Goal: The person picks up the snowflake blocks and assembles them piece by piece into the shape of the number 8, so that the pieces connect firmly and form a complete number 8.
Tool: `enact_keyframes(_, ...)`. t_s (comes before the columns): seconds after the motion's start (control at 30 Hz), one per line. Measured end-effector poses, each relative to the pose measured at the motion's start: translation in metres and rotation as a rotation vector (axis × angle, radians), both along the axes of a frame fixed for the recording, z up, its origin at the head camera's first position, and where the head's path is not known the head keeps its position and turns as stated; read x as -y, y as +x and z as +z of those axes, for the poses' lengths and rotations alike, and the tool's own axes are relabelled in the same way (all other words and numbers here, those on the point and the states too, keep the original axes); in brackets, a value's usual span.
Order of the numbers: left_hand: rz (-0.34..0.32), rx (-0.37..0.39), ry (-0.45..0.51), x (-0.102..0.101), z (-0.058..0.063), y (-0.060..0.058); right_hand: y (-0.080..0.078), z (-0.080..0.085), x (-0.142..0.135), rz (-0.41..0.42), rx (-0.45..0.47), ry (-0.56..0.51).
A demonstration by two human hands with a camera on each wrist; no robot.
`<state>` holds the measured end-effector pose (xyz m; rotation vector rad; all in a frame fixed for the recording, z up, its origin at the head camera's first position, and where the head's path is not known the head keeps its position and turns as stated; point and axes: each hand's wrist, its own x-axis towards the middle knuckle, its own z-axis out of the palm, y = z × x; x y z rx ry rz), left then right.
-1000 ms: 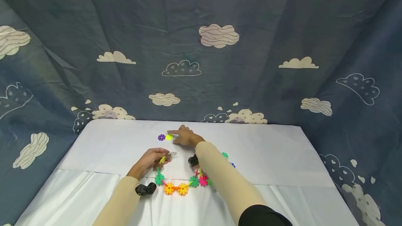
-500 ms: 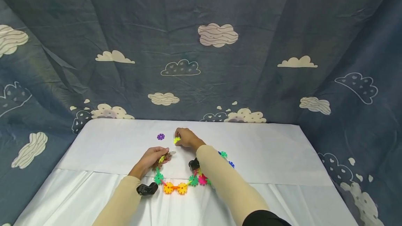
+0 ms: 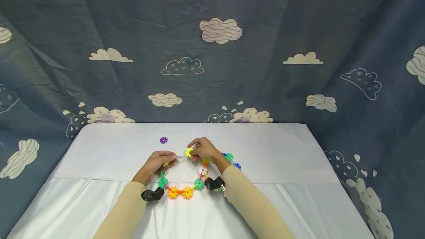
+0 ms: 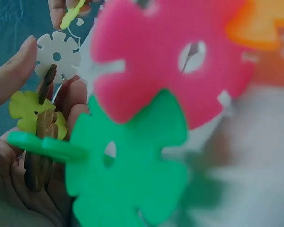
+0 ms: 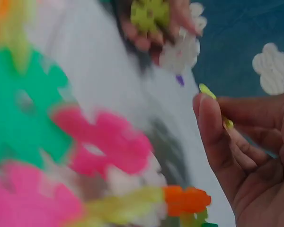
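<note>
A chain of coloured flower-shaped interlocking discs (image 3: pixel 187 193) curves along the white cloth between my hands. My left hand (image 3: pixel 156 162) grips its left end; in the left wrist view a white disc (image 4: pixel 47 47) sticks out past the fingers, with brown discs (image 4: pixel 47 124) and a yellow-green disc (image 4: pixel 22 109) against the palm. Green (image 4: pixel 128 165) and pink (image 4: pixel 146 52) discs loom close to that camera. My right hand (image 3: pixel 207 150) pinches a loose yellow disc (image 3: pixel 189 152) between thumb and fingers, to the right of the white disc and apart from it.
A single purple disc (image 3: pixel 163 140) lies on the white-covered table (image 3: pixel 109 139) beyond the left hand. The chain's right part, with green (image 3: pixel 229 157) and blue (image 3: pixel 237 166) discs, runs partly under the right arm. A dark cloud-patterned curtain (image 3: pixel 186 95) hangs behind the table.
My right hand has picked the yellow disc up from beside the purple one and brought it nearer to me and rightward. The left hand keeps its hold on the chain's end.
</note>
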<state>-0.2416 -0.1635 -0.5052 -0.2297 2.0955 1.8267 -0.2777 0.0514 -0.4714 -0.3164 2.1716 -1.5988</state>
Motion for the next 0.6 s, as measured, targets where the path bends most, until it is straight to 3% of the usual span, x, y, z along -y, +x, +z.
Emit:
enact_keyframes(0.27, -0.024, -0.012, 0.03, 0.001, 0.001, 0.003, 0.019, -0.006, 0.005, -0.081, 0.043, -0.09)
enact_keyframes(0.6, -0.009, 0.006, 0.042, 0.001, 0.001, 0.002, 0.018, -0.009, 0.01, -0.133, 0.038, -0.063)
